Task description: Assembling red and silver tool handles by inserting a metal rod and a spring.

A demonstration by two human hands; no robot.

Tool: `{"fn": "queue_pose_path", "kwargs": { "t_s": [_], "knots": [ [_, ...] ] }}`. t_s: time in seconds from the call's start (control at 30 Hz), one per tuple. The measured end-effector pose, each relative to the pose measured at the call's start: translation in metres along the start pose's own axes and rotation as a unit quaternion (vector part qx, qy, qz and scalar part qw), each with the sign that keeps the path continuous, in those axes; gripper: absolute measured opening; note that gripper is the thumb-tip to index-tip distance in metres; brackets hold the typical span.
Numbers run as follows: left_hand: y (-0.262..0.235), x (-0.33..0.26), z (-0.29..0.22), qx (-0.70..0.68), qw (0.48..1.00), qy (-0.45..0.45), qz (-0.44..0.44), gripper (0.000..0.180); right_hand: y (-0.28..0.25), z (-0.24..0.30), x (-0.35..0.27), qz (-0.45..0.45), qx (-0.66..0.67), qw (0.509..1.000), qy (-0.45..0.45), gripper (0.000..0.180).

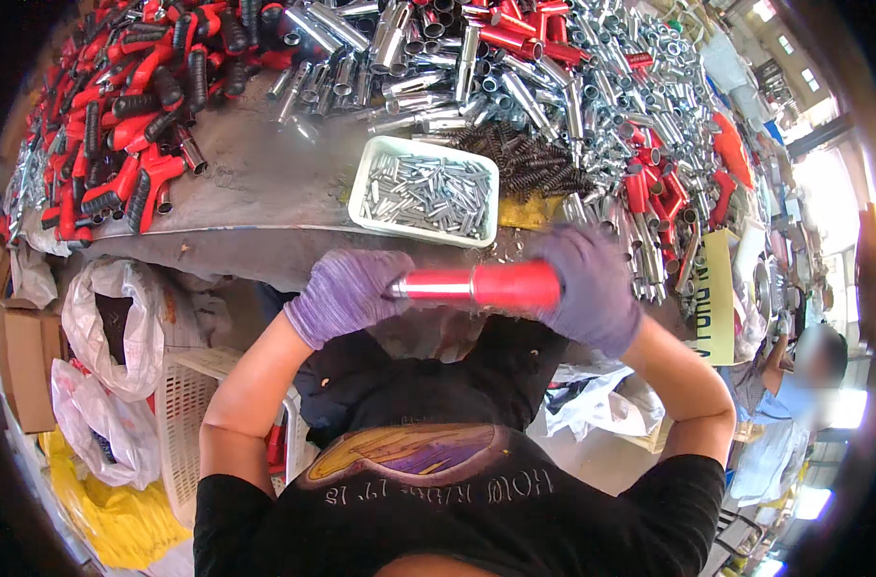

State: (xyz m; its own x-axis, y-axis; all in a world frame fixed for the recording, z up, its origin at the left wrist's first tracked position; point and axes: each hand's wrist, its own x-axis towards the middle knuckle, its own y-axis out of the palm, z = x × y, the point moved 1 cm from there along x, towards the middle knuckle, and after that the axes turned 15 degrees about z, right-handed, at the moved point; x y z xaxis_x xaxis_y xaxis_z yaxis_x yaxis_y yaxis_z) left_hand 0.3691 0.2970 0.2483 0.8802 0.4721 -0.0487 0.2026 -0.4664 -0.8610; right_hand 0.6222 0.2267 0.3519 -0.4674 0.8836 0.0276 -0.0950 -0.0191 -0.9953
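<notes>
Gripped at both ends, a red-and-silver tube [476, 286] is held crosswise at the near side of the table [255, 183]. Its silver end is enclosed by the left hand [350, 296], its red end by the blurred right hand [592, 293]. Metal pins [428, 195] are held in a white tray [414, 231] just beyond; dark springs [534, 162] are heaped to its right, red-and-black handles [121, 125] at far left.

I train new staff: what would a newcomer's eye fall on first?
Probably the red tube at centre, held in the gloved left grip and right grip. Next, red handles heaped at upper left and silver tubes from top middle rightward. Just beyond the held tube, a white tray of pins.
</notes>
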Motion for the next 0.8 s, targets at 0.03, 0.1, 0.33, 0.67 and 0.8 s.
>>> {"fn": "queue_pose_path", "kwargs": {
  "t_s": [0.03, 0.1, 0.33, 0.67, 0.8],
  "knots": [
    [-0.001, 0.002, 0.003, 0.078, 0.996, -0.036, -0.036, 0.031, 0.013, 0.002, -0.007, 0.132, 0.402, 0.884, 0.198, 0.038],
    [0.001, 0.004, 0.012, 0.222, 0.970, -0.069, -0.071, 0.032, 0.029, 0.004, -0.015, 0.207, 0.544, 0.782, 0.224, 0.037],
    [-0.004, 0.002, 0.007, 0.065, 0.998, -0.005, 0.000, 0.026, 0.018, 0.000, -0.003, 0.118, 0.104, 0.987, 0.011, 0.034],
    [-0.016, -0.006, 0.003, 0.168, 0.982, -0.072, -0.043, 0.024, 0.055, 0.025, -0.016, 0.223, 0.705, 0.653, 0.162, 0.054],
    [-0.023, -0.023, 0.002, 0.202, 0.970, -0.032, -0.134, 0.041, 0.028, 0.027, -0.014, 0.168, 0.477, 0.859, 0.081, 0.060]
  ]
}}
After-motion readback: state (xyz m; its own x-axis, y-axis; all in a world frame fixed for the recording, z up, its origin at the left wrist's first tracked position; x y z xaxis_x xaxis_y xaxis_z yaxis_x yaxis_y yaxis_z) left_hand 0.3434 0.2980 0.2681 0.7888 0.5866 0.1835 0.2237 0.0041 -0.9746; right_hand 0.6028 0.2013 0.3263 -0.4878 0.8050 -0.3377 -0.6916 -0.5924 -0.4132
